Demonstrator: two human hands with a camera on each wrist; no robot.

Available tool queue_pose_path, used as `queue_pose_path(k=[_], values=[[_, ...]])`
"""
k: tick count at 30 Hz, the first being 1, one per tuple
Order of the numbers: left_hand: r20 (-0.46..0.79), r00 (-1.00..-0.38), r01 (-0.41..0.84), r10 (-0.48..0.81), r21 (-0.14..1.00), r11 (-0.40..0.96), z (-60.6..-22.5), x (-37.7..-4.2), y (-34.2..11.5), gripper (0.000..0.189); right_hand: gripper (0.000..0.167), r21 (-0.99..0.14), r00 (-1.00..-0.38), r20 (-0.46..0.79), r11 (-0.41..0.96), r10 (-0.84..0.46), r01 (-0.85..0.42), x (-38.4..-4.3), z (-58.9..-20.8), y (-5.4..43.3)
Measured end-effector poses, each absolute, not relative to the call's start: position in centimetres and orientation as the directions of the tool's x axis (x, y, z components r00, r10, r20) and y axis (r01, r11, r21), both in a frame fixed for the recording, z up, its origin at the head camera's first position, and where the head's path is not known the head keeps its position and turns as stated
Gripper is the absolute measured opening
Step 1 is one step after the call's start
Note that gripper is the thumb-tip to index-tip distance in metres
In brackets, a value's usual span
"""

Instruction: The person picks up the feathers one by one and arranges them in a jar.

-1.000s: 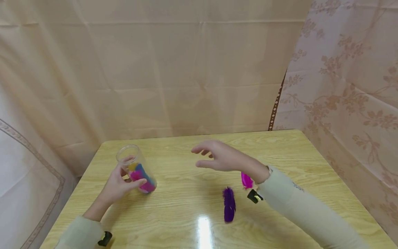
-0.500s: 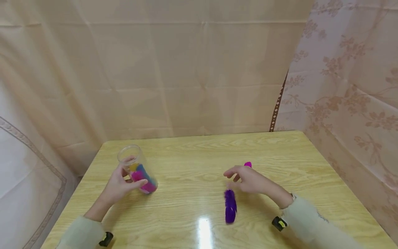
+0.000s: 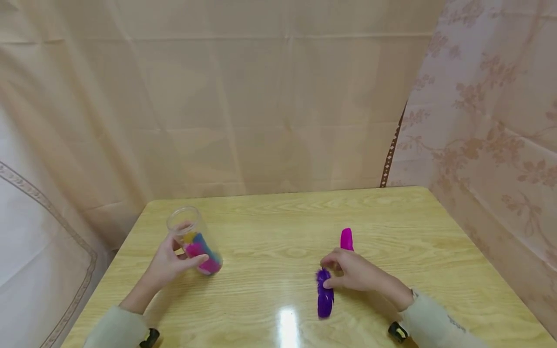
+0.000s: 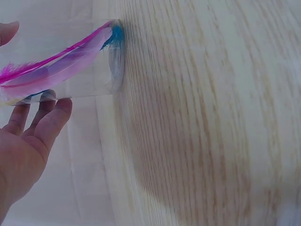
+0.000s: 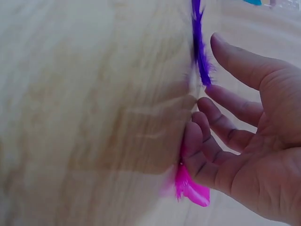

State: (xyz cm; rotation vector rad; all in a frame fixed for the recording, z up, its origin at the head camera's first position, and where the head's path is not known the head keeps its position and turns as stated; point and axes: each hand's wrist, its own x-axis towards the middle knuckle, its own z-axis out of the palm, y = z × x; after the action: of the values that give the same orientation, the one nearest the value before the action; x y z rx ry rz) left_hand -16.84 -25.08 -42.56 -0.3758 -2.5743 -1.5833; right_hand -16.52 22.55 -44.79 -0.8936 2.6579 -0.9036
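Observation:
My left hand (image 3: 165, 263) grips a clear cylindrical container (image 3: 203, 238) at the left of the table, thumb on one side and fingers on the other. Inside it stand several feathers (image 4: 59, 70) in pink, magenta, blue and yellow. My right hand (image 3: 359, 271) is low over the table at a dark purple feather (image 3: 325, 304) lying there. In the right wrist view, the index fingertip meets one end of the purple feather (image 5: 200, 52), while the thumb stands apart from it. Just behind this hand lies a magenta feather (image 3: 346, 239), partly hidden by it.
The wooden table (image 3: 261, 232) has its far edge against a beige curtain (image 3: 261, 121). A floral curtain (image 3: 491, 145) hangs along the right, and a white cloth (image 3: 39, 251) at the left. Small black devices are on both wrists.
My right hand has come from mid-table to the right and nearer, down to the purple feather. The left hand still holds the container in the same place.

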Motion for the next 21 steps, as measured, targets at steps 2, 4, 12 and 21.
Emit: queue_pose_path(k=[2,4,12,21], values=[[0.205,-0.966,0.253,0.156,0.869,0.426,-42.61,-16.72,-25.11,0.082,0.046,-0.593,-0.806,0.009,0.646,-0.592,-0.481,-16.49,-44.98,22.42],[0.208,-0.966,0.255,0.155,0.870,0.421,-42.70,-16.65,-25.10,0.082,0.046,-0.573,-0.811,0.021,0.657,-0.585,-0.489,-16.49,-45.32,22.37],[0.228,-0.960,0.276,0.162,0.867,0.416,-42.86,-16.82,-24.95,0.080,0.042,-0.575,-0.823,0.042,0.660,-0.567,-0.484,-16.52,-45.52,22.09],[0.230,-0.959,0.279,0.165,0.867,0.413,-42.83,-17.01,-25.11,0.081,0.040,-0.563,-0.823,0.069,0.659,-0.563,-0.498,-16.53,-45.59,21.66]])
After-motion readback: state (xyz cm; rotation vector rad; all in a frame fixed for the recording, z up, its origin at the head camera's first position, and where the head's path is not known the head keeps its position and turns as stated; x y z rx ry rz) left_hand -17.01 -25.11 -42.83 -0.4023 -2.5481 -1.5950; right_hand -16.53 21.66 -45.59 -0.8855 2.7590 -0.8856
